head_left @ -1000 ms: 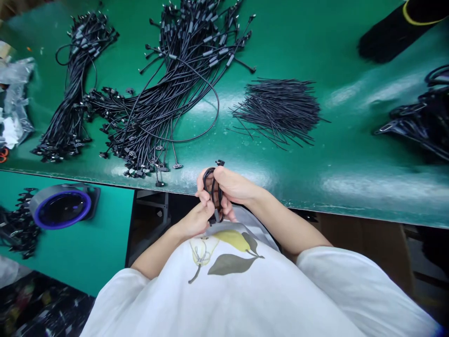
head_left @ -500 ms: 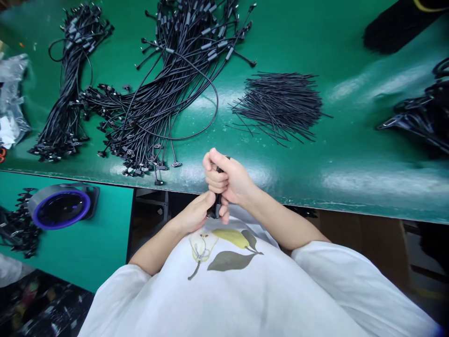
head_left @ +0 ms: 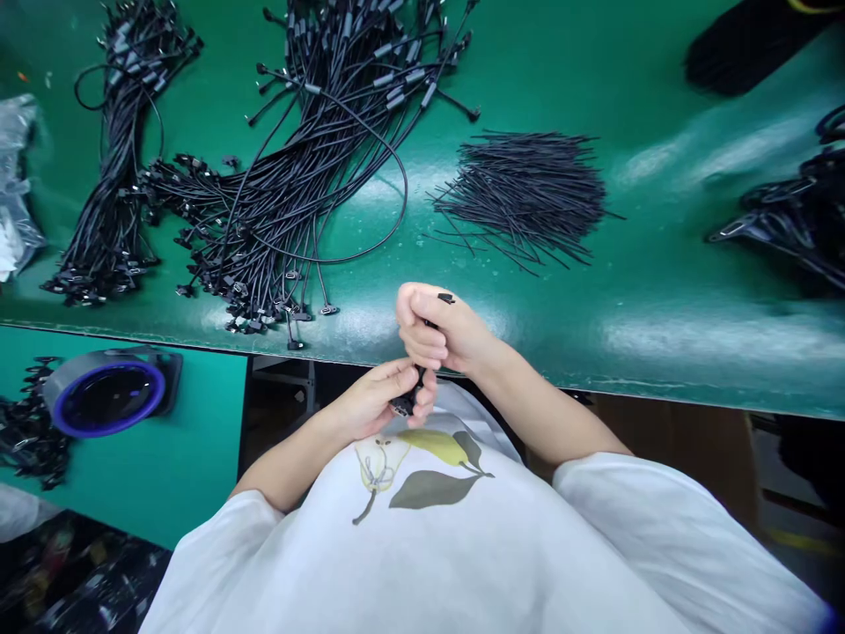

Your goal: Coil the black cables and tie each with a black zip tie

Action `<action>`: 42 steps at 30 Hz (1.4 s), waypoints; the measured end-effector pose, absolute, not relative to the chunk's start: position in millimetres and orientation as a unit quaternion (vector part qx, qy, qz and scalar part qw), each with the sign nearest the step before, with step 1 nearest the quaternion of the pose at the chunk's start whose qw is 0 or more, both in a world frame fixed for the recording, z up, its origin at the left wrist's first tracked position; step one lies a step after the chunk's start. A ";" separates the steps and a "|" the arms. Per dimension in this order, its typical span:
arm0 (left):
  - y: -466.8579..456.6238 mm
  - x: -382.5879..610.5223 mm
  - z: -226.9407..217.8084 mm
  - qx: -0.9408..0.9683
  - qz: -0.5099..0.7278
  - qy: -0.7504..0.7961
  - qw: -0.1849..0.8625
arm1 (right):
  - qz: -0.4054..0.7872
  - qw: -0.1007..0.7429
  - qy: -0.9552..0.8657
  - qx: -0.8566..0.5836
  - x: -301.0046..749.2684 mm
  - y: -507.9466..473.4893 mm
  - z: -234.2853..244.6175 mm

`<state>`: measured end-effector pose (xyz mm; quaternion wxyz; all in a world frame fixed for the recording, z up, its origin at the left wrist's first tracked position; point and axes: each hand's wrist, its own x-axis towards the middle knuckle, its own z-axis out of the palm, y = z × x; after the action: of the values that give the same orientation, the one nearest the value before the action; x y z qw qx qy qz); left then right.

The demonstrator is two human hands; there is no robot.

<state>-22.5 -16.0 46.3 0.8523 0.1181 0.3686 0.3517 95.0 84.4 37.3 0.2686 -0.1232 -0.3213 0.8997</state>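
Left hand point(head_left: 373, 401) curled narrow around the lower end of one black cable point(head_left: 417, 377), fingers closed over one black connector point(head_left: 404, 405) just above the chest. Right hand point(head_left: 439, 330) shut in a fist on the same cable, directly above the left hand and touching it, with a second small connector point(head_left: 446, 298) poking out past the thumb. Cable held between both hands, over the bench edge. White T-shirt point(head_left: 422, 563) below, printed with two pears and two leaves. One teal surface point(head_left: 165, 471) lower left, carrying one round gray unit with a blue ring point(head_left: 109, 394) and one heap of black connectors point(head_left: 33, 445). Green bench point(head_left: 660, 273) ahead: two big heaps of black connector cables point(head_left: 264, 220), one pile of short black wires point(head_left: 521, 198), one dark cable heap point(head_left: 785, 224) at right edge, one clear plastic bag point(head_left: 13, 198) at left edge.
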 end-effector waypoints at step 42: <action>8.0 -44.6 11.2 0.367 0.348 0.582 0.637 | 0.117 0.214 -0.814 -0.527 254.5 196.4 -5.1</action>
<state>-44.6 8.0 11.2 0.6369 0.3671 0.5820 0.3476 254.5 196.4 -5.1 0.2139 -0.5268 -0.8142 0.1171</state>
